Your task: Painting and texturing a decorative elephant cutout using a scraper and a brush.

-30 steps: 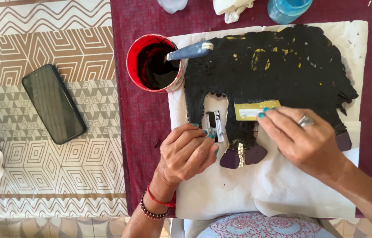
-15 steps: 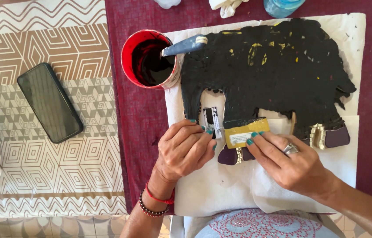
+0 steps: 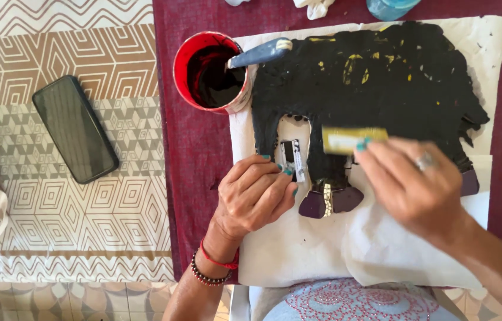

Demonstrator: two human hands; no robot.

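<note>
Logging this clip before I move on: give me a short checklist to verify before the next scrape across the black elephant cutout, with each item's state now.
1. Right hand grips the yellow card: ok.
2. Card edge touching the black elephant cutout: cannot tell, blurred.
3. Left hand steadies the cutout at its front leg: ok.
4. White paper lies under the cutout: ok.
5. Red cup upright, grey-handled tool resting in it: ok.
6. Phone apart from the cup, on the patterned cloth: ok.
</note>
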